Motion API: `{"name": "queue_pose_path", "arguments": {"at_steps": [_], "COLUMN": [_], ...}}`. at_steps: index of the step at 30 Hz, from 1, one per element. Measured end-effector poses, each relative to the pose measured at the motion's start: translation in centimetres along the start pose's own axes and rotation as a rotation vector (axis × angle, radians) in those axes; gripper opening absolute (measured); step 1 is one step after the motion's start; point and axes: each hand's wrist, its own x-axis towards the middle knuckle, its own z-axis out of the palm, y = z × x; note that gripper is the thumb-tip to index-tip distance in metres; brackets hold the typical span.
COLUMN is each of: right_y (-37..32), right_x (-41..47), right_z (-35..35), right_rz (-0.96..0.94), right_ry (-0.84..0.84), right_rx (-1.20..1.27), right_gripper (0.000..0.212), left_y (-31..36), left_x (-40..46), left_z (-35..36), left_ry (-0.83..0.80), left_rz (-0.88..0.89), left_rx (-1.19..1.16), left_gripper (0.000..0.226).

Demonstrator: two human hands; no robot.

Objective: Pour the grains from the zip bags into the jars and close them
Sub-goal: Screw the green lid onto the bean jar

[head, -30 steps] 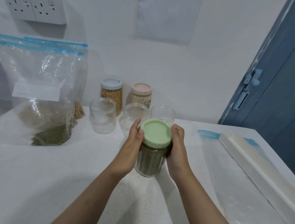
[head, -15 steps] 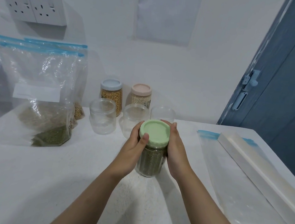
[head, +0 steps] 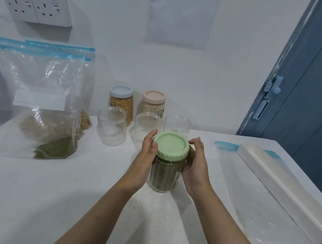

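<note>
A clear jar of green grains stands on the white table with a pale green lid on top. My left hand grips the jar's left side, thumb against the lid's rim. My right hand holds the right side, fingers curled at the lid's edge. Three empty clear jars stand just behind. Two filled jars stand at the wall, one with a blue lid, one with a pink lid. Zip bags with grains lean at the left.
An empty zip bag lies flat at the right with a long white box across it. A blue door stands at the far right. Wall sockets sit above the bags.
My hands have shifted around the lid: the left thumb slid along its rim and the right fingers moved to its far edge. The jar stays in place.
</note>
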Motion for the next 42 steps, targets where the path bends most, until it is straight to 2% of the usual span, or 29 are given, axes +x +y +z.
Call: {"name": "queue_pose_path", "arguments": {"at_steps": [5, 9, 12, 16, 17, 20, 24, 27, 29, 33, 36, 39, 42], "right_y": [0.4, -0.3, -0.6, 0.0, 0.1, -0.1, 0.0, -0.4, -0.5, -0.2, -0.3, -0.1, 0.0], "right_x": [0.1, 0.6, 0.7, 0.2, 0.2, 0.3, 0.4, 0.2, 0.2, 0.0, -0.1, -0.2, -0.3], "right_z": [-0.1, -0.2, -0.2, -0.3, -0.3, -0.2, -0.4, -0.2, -0.2, -0.1, 0.2, 0.4, 0.8], "right_rz": [-0.076, -0.01, 0.027, 0.02, 0.017, 0.047, 0.039, 0.056, 0.045, -0.002, -0.033, -0.019, -0.021], "right_ry": [-0.095, -0.121, -0.107, -0.045, -0.046, -0.055, -0.027, -0.075, -0.078, -0.124, -0.077, -0.031, -0.055], "right_rx": [-0.236, -0.21, -0.131, -0.047, -0.01, 0.036, 0.035, 0.002, -0.016, -0.192, -0.146, -0.098, -0.227], "right_gripper": [0.037, 0.033, 0.03, 0.009, 0.012, 0.041, 0.039, 0.047, 0.036, 0.033, 0.026, 0.038, 0.032], "left_y": [-0.6, -0.7, -0.5, -0.6, -0.6, -0.6, -0.5, -0.4, -0.4, -0.4, -0.6, -0.5, -0.2], "left_x": [0.2, 0.3, 0.3, 0.3, 0.2, 0.2, 0.0, -0.1, -0.1, 0.1, 0.2, 0.3, 0.5], "left_z": [0.0, 0.2, 0.4, 0.2, 0.1, 0.1, 0.2, 0.3, 0.4, 0.3, 0.4, 0.4, 0.6], "left_ry": [-0.039, -0.035, -0.039, -0.02, -0.017, -0.012, -0.022, -0.035, -0.042, -0.048, -0.047, -0.032, 0.0], "left_rz": [0.04, 0.035, 0.024, -0.032, -0.036, -0.028, -0.011, -0.008, -0.007, -0.01, -0.023, -0.039, -0.051], "left_rx": [0.015, 0.042, 0.051, -0.044, -0.061, -0.11, -0.14, -0.142, -0.132, -0.104, -0.099, -0.102, -0.165], "left_gripper": [0.09, 0.099, 0.094, 0.075, 0.074, 0.075, 0.083, 0.094, 0.096, 0.081, 0.066, 0.062, 0.055]}}
